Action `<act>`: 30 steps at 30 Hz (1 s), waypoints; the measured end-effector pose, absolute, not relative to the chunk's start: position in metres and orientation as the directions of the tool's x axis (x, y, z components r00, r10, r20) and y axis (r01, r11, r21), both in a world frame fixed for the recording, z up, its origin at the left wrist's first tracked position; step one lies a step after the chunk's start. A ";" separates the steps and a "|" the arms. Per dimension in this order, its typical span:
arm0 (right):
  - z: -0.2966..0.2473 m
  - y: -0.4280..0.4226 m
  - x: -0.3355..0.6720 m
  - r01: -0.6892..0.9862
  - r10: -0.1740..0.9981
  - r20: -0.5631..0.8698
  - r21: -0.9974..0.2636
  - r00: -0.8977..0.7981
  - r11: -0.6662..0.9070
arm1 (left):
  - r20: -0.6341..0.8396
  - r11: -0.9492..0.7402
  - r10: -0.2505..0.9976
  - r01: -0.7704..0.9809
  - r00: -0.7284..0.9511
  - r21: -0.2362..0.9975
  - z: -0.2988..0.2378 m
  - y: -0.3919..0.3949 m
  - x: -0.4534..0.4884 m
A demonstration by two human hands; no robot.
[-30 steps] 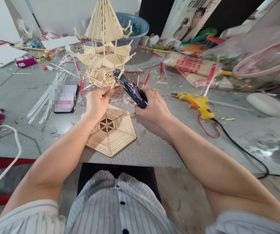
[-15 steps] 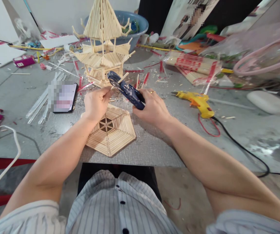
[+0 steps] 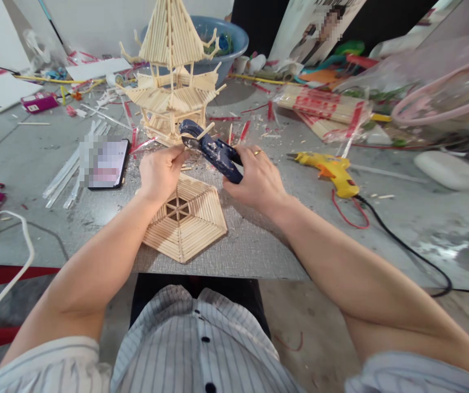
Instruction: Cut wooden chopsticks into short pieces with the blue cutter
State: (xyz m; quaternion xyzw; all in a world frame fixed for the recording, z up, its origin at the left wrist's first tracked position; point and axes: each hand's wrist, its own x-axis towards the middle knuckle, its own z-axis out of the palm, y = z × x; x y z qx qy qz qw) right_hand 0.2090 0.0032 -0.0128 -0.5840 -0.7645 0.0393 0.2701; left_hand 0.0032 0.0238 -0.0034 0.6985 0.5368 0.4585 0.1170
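Observation:
My right hand [image 3: 257, 177] is wrapped round the handles of a dark blue hand cutter [image 3: 214, 155], which slants up to the left. A thin wooden stick [image 3: 206, 131] lies across the cutter's jaws, its pale end poking out on the far side. Close to the jaws, my left hand [image 3: 161, 172] pinches with thumb and fingers; the stick's near end is mostly hidden there. Below both hands a flat hexagonal panel of wooden sticks [image 3: 202, 218], with a small spoked opening, lies on the table. Behind the cutter stands a tiered pagoda model of sticks [image 3: 172, 38].
A yellow glue gun [image 3: 332, 172] with a black cord lies on the right. On the left are a phone [image 3: 107, 164] and clear glue sticks [image 3: 65, 174]. Bundled sticks in plastic [image 3: 320, 103] and a blue basin [image 3: 234, 41] are farther back. Scraps litter the grey table [image 3: 259, 240].
Both hands have barely moved. The cutter's metal blade now shows more across the stick, and less of the stick is visible between the jaws and my left hand.

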 end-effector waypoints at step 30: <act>-0.017 0.008 0.215 0.901 0.917 0.347 -0.303 -0.197 0.309 | 0.438 -0.468 0.872 0.635 0.218 0.615 -0.001 0.037 -0.005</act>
